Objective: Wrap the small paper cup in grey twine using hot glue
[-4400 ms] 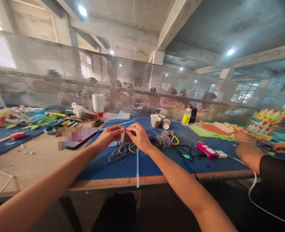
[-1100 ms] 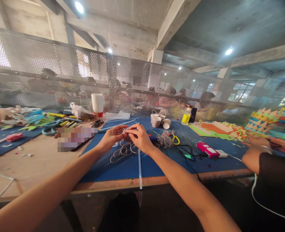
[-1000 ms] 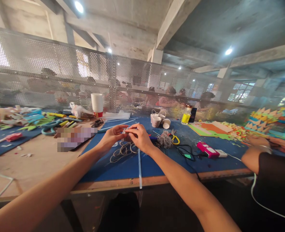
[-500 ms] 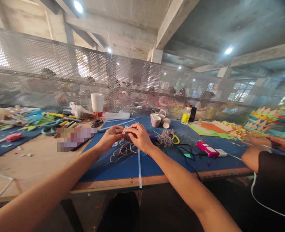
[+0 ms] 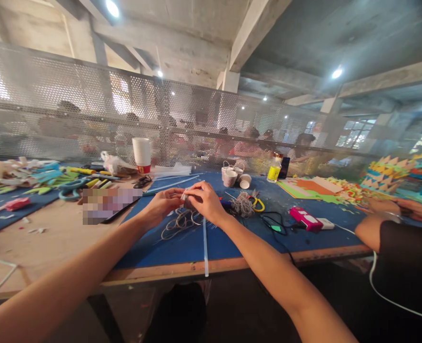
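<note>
My left hand and my right hand meet over the blue mat, fingers curled around a small grey-brown piece held between them. A thin pale strip pokes out above the fingers. Beneath the hands lies a tangle of light cord loops. A clear glue stick runs from my right hand toward the table's front edge.
Right of my hands lie a string wad, yellow-handled scissors, black cable and a pink device. Small paper cups, a yellow bottle and a tall white cup stand behind. A co-worker's arm rests at right.
Both hands stay together on the small piece, with only slight finger shifts. The view has drifted a little to the right.
</note>
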A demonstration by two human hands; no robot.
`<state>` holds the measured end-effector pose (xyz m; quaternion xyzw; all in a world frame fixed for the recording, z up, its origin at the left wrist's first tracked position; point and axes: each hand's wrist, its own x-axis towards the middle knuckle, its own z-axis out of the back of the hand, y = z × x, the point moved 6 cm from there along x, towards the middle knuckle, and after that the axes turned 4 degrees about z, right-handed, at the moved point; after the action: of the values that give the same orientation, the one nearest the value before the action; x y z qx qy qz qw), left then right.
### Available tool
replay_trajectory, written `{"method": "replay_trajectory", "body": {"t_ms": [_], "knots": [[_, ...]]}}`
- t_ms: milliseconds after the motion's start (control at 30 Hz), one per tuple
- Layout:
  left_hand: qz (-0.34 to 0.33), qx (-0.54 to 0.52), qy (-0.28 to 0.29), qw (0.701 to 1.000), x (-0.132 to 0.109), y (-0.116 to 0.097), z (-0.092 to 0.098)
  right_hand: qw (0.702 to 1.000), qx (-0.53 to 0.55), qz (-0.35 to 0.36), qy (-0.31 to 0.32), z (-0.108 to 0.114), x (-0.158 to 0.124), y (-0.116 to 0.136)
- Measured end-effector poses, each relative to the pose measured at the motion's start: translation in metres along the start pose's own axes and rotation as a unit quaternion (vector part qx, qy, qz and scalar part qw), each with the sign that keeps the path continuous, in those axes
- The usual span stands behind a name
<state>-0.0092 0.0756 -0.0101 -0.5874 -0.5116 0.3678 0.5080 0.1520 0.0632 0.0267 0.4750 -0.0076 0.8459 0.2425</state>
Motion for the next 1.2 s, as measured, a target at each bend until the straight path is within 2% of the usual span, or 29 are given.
{"method": "replay_trajectory", "body": {"t_ms": [167, 400, 700, 967, 1200], "knots": [[-0.001, 0.001, 0.007, 1.0, -0.002, -0.0022, -0.0037, 1.0, -0.003, -0.003, 0.006, -0.0014, 0.0006, -0.0026], [-0.008, 0.036, -0.012, 0.999, -0.0013, 0.0004, -0.0006, 1.0, -0.012, 0.012, 0.011, -0.0007, -0.0001, 0.0015], [-0.005, 0.055, -0.003, 0.998, -0.0079, -0.0058, -0.0101, 0.997, -0.06, 0.009, 0.038, 0.0036, 0.0014, 0.0058], [0.004, 0.018, -0.013, 1.0, -0.0066, -0.0026, -0.0069, 0.997, -0.067, 0.009, 0.032, 0.0037, 0.0005, 0.0048], [-0.016, 0.012, -0.017, 1.0, -0.0051, -0.0037, -0.0039, 0.999, -0.04, -0.014, 0.025, 0.004, 0.0026, 0.0041]]}}
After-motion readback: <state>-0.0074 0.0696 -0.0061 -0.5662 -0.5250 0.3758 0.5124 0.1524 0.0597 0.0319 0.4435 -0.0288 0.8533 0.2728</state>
